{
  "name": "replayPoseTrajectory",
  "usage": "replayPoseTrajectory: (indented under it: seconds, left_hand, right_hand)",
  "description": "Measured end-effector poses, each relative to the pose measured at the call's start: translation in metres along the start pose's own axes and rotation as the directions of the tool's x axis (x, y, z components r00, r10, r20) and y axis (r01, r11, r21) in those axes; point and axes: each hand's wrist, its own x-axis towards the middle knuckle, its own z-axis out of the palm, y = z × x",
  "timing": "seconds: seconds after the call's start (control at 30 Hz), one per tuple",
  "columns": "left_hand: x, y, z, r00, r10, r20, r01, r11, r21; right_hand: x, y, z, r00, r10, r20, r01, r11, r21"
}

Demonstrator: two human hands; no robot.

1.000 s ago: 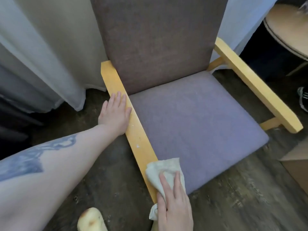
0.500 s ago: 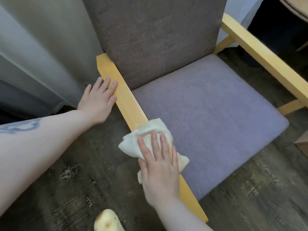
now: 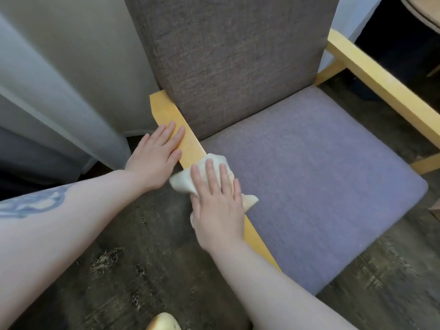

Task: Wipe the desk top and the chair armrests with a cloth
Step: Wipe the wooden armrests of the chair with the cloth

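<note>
A chair with a grey-purple seat point(image 3: 316, 177) and brown backrest has two yellow wooden armrests. On the left armrest point(image 3: 166, 110), my right hand point(image 3: 216, 206) lies flat, pressing a crumpled white cloth point(image 3: 181, 183) onto the middle of the wood. My left hand point(image 3: 157, 156) rests flat on the same armrest just behind the cloth, fingers apart, holding nothing. The right armrest point(image 3: 381, 84) runs along the far right, untouched. The cloth hides part of the left armrest under my palm.
Pale curtains point(image 3: 59, 79) hang close to the chair's left side. A dark wood-look floor point(image 3: 142, 270) lies below. A round wooden table edge point(image 3: 426, 17) shows at the top right. The toe of a light shoe point(image 3: 163, 322) pokes in at the bottom.
My right hand has slid the cloth up the left armrest from its front end toward the backrest. My left hand has stayed on the armrest's rear part.
</note>
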Motion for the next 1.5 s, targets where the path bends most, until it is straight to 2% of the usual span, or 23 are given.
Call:
replayPoseTrajectory:
  seconds: [0.07, 0.13, 0.23, 0.3, 0.43, 0.5, 0.57, 0.63, 0.7, 0.8, 0.9, 1.03, 1.07, 1.13, 1.2, 1.27, 1.33, 1.4, 1.47, 1.5]
  left_hand:
    - [-0.001, 0.002, 0.001, 1.000, -0.015, -0.009, 0.015, 1.000, -0.001]
    - [-0.002, 0.006, 0.003, 0.999, -0.035, -0.012, 0.035, 0.999, -0.008]
    - [-0.002, 0.010, 0.000, 0.999, -0.054, -0.005, 0.054, 0.998, -0.031]
    - [0.000, 0.012, -0.002, 0.998, -0.059, 0.000, 0.059, 0.997, -0.046]
    - [0.002, 0.016, -0.007, 0.996, -0.090, 0.006, 0.090, 0.995, -0.038]
    - [0.000, 0.022, -0.006, 0.994, -0.106, -0.010, 0.106, 0.994, -0.018]
    - [-0.001, 0.030, -0.002, 0.992, -0.125, -0.035, 0.125, 0.992, -0.002]
    - [-0.004, 0.034, 0.001, 0.987, -0.155, -0.041, 0.154, 0.988, -0.012]
    - [-0.004, 0.032, 0.001, 0.988, -0.150, -0.026, 0.150, 0.988, -0.024]
    - [-0.002, 0.022, -0.008, 0.993, -0.116, 0.031, 0.118, 0.992, -0.052]
    - [0.005, 0.017, -0.022, 0.992, -0.097, 0.079, 0.104, 0.991, -0.086]
    - [0.007, 0.026, -0.036, 0.987, -0.152, 0.046, 0.156, 0.984, -0.089]
    - [0.007, 0.030, -0.036, 0.986, -0.158, 0.052, 0.162, 0.983, -0.087]
    - [0.006, 0.037, -0.029, 0.983, -0.171, 0.072, 0.176, 0.982, -0.075]
    - [0.005, 0.046, -0.020, 0.973, -0.220, 0.065, 0.224, 0.973, -0.057]
    - [0.000, 0.059, -0.009, 0.955, -0.294, 0.035, 0.296, 0.952, -0.075]
    - [-0.009, 0.075, 0.002, 0.939, -0.343, 0.004, 0.341, 0.931, -0.128]
    - [-0.017, 0.090, 0.013, 0.932, -0.360, -0.028, 0.348, 0.917, -0.195]
    - [-0.021, 0.098, 0.021, 0.922, -0.381, -0.067, 0.357, 0.904, -0.234]
    - [-0.023, 0.101, 0.024, 0.917, -0.389, -0.086, 0.361, 0.902, -0.237]
  right_hand:
    - [-0.042, 0.028, -0.003, 0.984, -0.176, 0.028, 0.177, 0.983, -0.051]
    - [-0.088, 0.061, -0.008, 0.977, -0.205, 0.060, 0.208, 0.977, -0.053]
    - [-0.099, 0.078, -0.013, 0.987, 0.014, 0.162, -0.024, 0.998, 0.060]
    - [-0.068, 0.058, -0.010, 0.975, 0.184, 0.126, -0.200, 0.971, 0.134]
    - [0.016, 0.001, -0.003, 0.955, 0.296, 0.025, -0.296, 0.936, 0.189]
    - [0.015, -0.004, -0.002, 0.976, 0.219, 0.001, -0.218, 0.971, 0.098]
    - [-0.015, 0.011, -0.006, 1.000, -0.019, 0.017, 0.019, 1.000, -0.002]
    - [-0.059, 0.039, -0.008, 0.954, -0.287, 0.090, 0.294, 0.952, -0.080]
    - [-0.095, 0.068, -0.008, 0.913, -0.388, 0.130, 0.402, 0.910, -0.105]
    - [-0.095, 0.074, -0.009, 0.946, -0.294, 0.136, 0.299, 0.954, -0.021]
    - [-0.038, 0.038, -0.008, 0.984, -0.155, 0.089, 0.155, 0.988, 0.000]
    - [0.043, -0.010, -0.003, 0.998, -0.011, 0.067, 0.016, 0.997, -0.081]
    - [0.049, -0.015, -0.004, 0.998, -0.024, 0.064, 0.031, 0.993, -0.110]
    - [0.035, -0.008, -0.009, 0.987, -0.144, 0.071, 0.153, 0.980, -0.131]
    - [-0.006, 0.018, -0.013, 0.950, -0.302, 0.076, 0.309, 0.945, -0.104]
    - [-0.059, 0.053, -0.015, 0.926, -0.367, 0.088, 0.373, 0.925, -0.067]
    - [-0.096, 0.083, -0.013, 0.949, -0.300, 0.101, 0.294, 0.954, 0.064]
    - [-0.103, 0.090, -0.012, 0.996, -0.081, 0.045, 0.073, 0.983, 0.168]
    - [-0.094, 0.071, -0.010, 0.987, 0.154, 0.036, -0.158, 0.958, 0.239]
    - [-0.091, 0.057, -0.010, 0.974, 0.219, 0.057, -0.226, 0.950, 0.217]
